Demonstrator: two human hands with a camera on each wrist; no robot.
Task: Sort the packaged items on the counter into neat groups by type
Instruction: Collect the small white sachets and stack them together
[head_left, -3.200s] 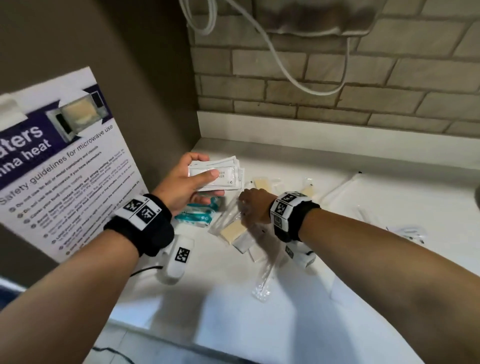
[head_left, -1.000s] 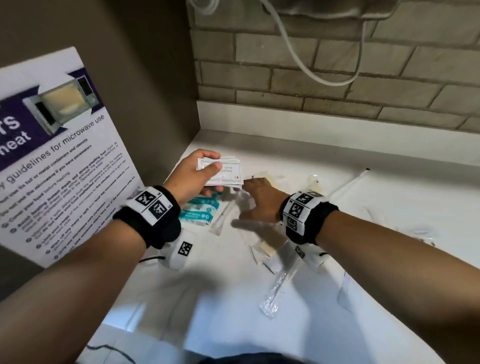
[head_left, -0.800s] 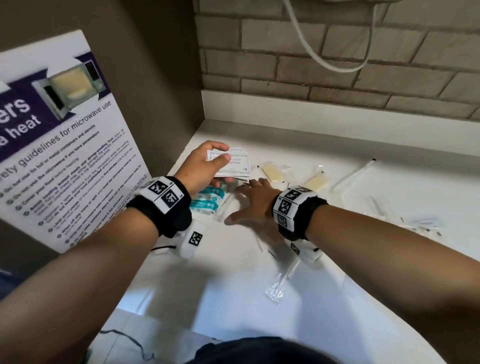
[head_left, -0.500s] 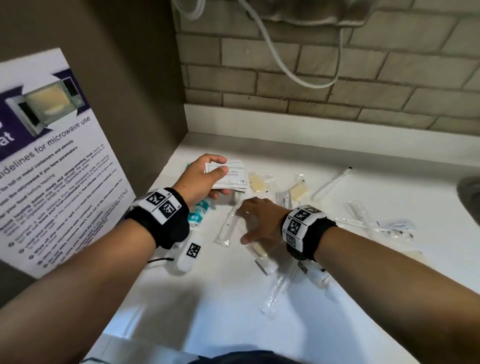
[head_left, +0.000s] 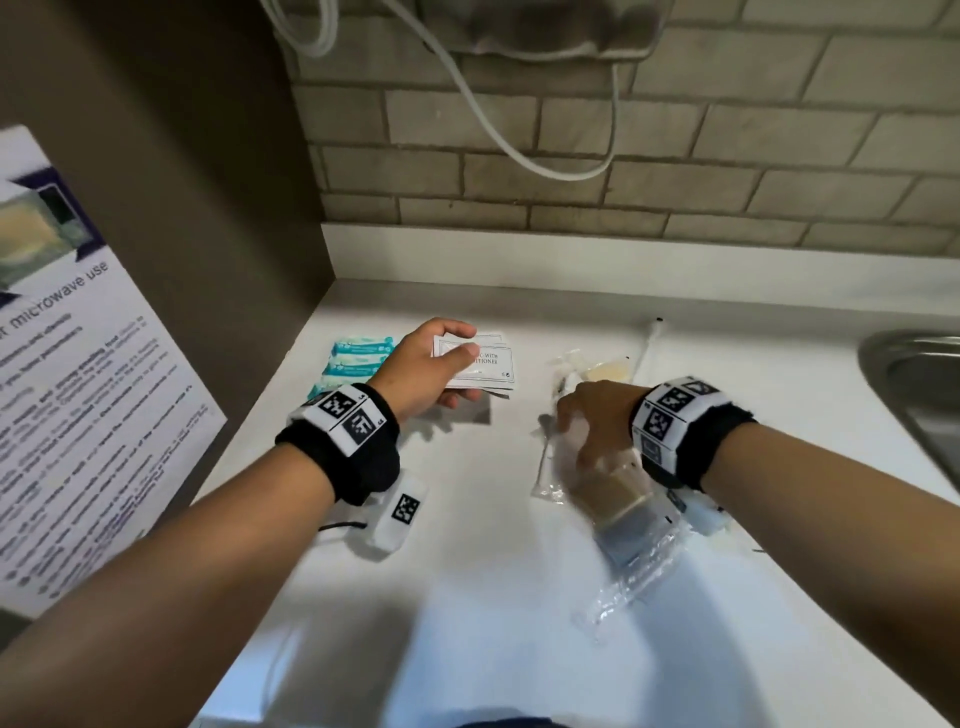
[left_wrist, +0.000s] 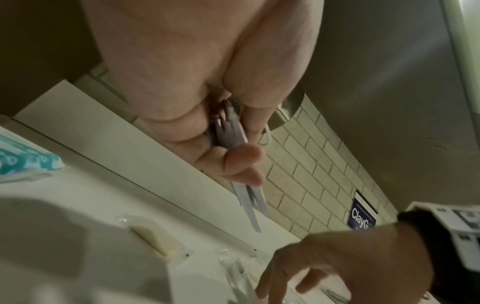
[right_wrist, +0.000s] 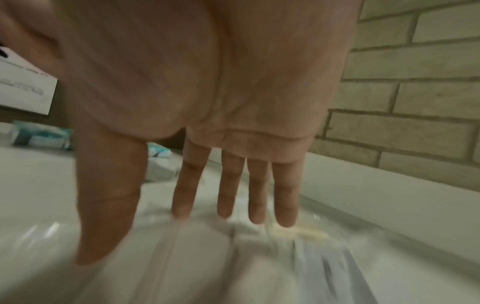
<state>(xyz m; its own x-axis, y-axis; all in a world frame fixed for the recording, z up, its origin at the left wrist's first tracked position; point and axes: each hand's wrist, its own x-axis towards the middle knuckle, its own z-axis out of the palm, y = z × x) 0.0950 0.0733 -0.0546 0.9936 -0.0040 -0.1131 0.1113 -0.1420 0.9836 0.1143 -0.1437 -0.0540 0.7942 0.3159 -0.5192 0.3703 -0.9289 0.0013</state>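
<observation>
Teal packets (head_left: 358, 358) lie at centre left of the head view on the counter (head_left: 467, 571). Just right, the left hand (head_left: 426, 374) pinches a stack of white sachets (head_left: 485, 364). Right of centre, the right hand (head_left: 597, 421), fingers straight, presses on clear wrappers (head_left: 623, 525).

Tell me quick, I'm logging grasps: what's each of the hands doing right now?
Left hand: grips a stack of white sachets between thumb and fingers.
Right hand: open, fingers straight, resting on the clear plastic packets, holding nothing.
</observation>
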